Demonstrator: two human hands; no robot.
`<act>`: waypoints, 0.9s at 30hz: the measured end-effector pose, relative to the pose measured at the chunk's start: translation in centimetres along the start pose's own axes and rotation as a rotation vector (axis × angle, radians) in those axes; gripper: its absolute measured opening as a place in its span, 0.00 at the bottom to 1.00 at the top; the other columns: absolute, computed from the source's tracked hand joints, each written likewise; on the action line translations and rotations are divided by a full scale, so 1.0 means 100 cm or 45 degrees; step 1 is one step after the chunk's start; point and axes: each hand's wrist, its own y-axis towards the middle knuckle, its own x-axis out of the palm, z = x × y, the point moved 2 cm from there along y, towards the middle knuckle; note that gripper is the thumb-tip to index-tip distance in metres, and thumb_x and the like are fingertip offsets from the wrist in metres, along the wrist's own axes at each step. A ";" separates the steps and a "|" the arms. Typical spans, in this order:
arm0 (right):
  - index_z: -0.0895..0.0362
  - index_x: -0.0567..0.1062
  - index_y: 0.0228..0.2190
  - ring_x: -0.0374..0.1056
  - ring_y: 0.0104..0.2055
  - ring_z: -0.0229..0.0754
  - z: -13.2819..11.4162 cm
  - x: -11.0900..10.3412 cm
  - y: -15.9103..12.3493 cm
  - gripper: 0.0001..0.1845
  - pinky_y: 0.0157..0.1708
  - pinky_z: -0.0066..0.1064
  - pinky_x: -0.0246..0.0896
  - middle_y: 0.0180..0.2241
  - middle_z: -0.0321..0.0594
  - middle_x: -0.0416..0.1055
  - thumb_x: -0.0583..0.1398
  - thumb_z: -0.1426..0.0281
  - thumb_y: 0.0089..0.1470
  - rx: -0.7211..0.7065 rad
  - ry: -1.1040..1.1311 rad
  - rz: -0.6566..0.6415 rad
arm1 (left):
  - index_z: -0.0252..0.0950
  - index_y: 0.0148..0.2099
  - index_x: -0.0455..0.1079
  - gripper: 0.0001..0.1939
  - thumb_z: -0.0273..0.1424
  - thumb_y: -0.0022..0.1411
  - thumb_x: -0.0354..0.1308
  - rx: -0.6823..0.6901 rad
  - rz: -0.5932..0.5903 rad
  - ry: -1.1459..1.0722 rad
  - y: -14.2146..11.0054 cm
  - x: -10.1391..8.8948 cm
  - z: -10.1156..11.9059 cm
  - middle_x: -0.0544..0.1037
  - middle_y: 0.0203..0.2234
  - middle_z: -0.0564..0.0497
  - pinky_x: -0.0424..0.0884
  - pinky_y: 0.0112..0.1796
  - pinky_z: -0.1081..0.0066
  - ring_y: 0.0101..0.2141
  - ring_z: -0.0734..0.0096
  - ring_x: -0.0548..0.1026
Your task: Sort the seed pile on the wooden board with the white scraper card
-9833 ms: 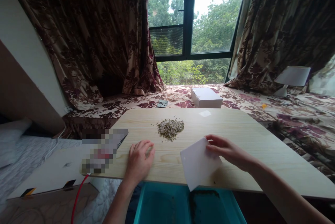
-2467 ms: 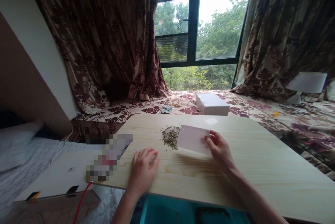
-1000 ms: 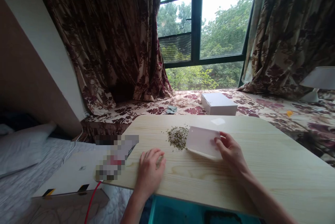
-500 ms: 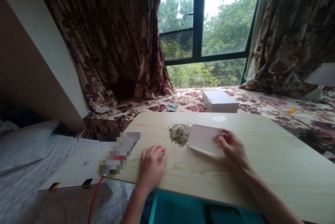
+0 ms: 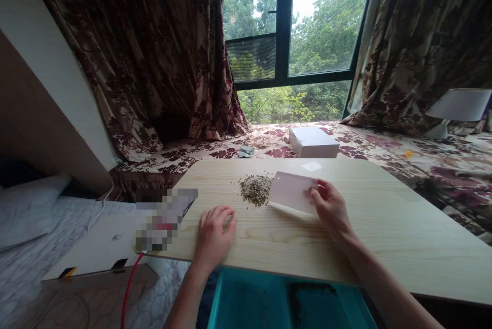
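Observation:
My right hand [image 5: 331,209] grips a thin, whitish plastic scraper [image 5: 292,193] by its right end, thumb on the near face. The scraper stands tilted, its left end against the right side of a loose pile of small green and white grains [image 5: 255,189]; a small hole shows in its upper left corner. My left hand [image 5: 216,231] lies on the pale wood-grain table [image 5: 277,242], nearer to me than the pile. Its fingers are slightly bent, the thumb apart, and nothing is seen in it.
Below the table's near edge sits a turquoise divided bin [image 5: 249,298]. A blurred-out item [image 5: 163,221] with a red cable [image 5: 128,283] is at the left edge. Beyond the table are a white box [image 5: 315,142] and a lamp [image 5: 459,106] on a floral-covered ledge.
The whole view has shifted, so everything appears a little farther left and higher. The scraper stays beside the pile in my right hand, and my left hand still rests on the table.

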 end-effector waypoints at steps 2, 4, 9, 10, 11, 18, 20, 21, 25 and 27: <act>0.57 0.69 0.38 0.71 0.30 0.43 0.001 0.000 0.000 0.20 0.27 0.33 0.67 0.28 0.43 0.76 0.61 0.59 0.44 0.009 -0.006 0.000 | 0.41 0.40 0.72 0.09 0.31 0.59 0.52 0.002 0.005 0.002 0.000 0.000 -0.001 0.77 0.42 0.49 0.60 0.52 0.56 0.45 0.63 0.71; 0.57 0.69 0.38 0.71 0.29 0.43 0.001 0.000 0.001 0.20 0.26 0.33 0.66 0.28 0.42 0.75 0.61 0.59 0.43 0.019 -0.010 0.010 | 0.41 0.40 0.72 0.09 0.31 0.58 0.52 0.007 0.007 0.003 0.000 0.000 -0.001 0.77 0.42 0.50 0.60 0.52 0.56 0.45 0.63 0.71; 0.57 0.69 0.38 0.71 0.31 0.44 0.000 -0.001 0.000 0.20 0.28 0.33 0.66 0.29 0.42 0.75 0.61 0.60 0.43 0.027 0.032 0.009 | 0.41 0.39 0.72 0.09 0.31 0.59 0.51 0.016 0.009 0.005 0.000 0.000 -0.001 0.77 0.41 0.50 0.61 0.51 0.57 0.45 0.63 0.72; 0.57 0.68 0.38 0.71 0.31 0.44 0.000 0.000 0.000 0.20 0.28 0.33 0.66 0.29 0.42 0.75 0.61 0.60 0.43 0.025 0.034 0.003 | 0.41 0.39 0.72 0.09 0.31 0.59 0.51 0.016 0.010 0.008 0.000 0.000 -0.001 0.77 0.41 0.50 0.61 0.51 0.57 0.45 0.63 0.72; 0.57 0.68 0.38 0.71 0.31 0.43 0.000 0.000 0.000 0.21 0.29 0.33 0.66 0.29 0.42 0.75 0.61 0.60 0.43 0.021 0.032 -0.002 | 0.41 0.39 0.72 0.09 0.31 0.59 0.52 0.017 0.009 0.010 0.000 0.000 -0.001 0.77 0.41 0.50 0.61 0.51 0.57 0.45 0.63 0.72; 0.58 0.68 0.38 0.70 0.28 0.41 0.000 0.001 0.000 0.20 0.27 0.32 0.65 0.27 0.41 0.75 0.60 0.60 0.43 0.005 -0.001 -0.027 | 0.40 0.39 0.72 0.09 0.31 0.58 0.52 0.019 0.007 0.016 0.000 0.000 -0.001 0.77 0.41 0.50 0.62 0.51 0.57 0.45 0.63 0.72; 0.58 0.68 0.38 0.70 0.28 0.41 0.000 0.003 -0.001 0.20 0.27 0.32 0.64 0.27 0.41 0.75 0.60 0.60 0.43 0.001 -0.007 -0.043 | 0.40 0.39 0.72 0.09 0.31 0.59 0.52 0.020 0.006 0.014 0.000 0.000 -0.001 0.77 0.41 0.50 0.62 0.51 0.57 0.45 0.62 0.72; 0.58 0.68 0.37 0.70 0.27 0.41 0.000 0.003 -0.001 0.19 0.27 0.32 0.65 0.27 0.41 0.75 0.60 0.61 0.43 0.000 -0.008 -0.050 | 0.40 0.39 0.72 0.09 0.31 0.59 0.52 0.020 0.007 0.013 0.000 0.000 -0.001 0.77 0.41 0.50 0.61 0.51 0.56 0.45 0.62 0.72; 0.58 0.69 0.37 0.71 0.28 0.42 0.000 0.003 0.000 0.19 0.26 0.31 0.65 0.26 0.41 0.75 0.60 0.61 0.42 0.011 0.005 -0.048 | 0.40 0.40 0.72 0.09 0.31 0.58 0.52 0.013 0.004 0.013 0.000 0.000 -0.001 0.77 0.41 0.50 0.61 0.51 0.56 0.45 0.63 0.72; 0.58 0.68 0.37 0.71 0.27 0.42 0.000 0.002 0.000 0.19 0.25 0.31 0.64 0.26 0.41 0.75 0.60 0.61 0.42 0.020 0.015 -0.039 | 0.40 0.40 0.72 0.09 0.31 0.58 0.52 0.009 0.002 0.013 0.000 0.000 -0.001 0.77 0.41 0.50 0.61 0.51 0.56 0.45 0.63 0.72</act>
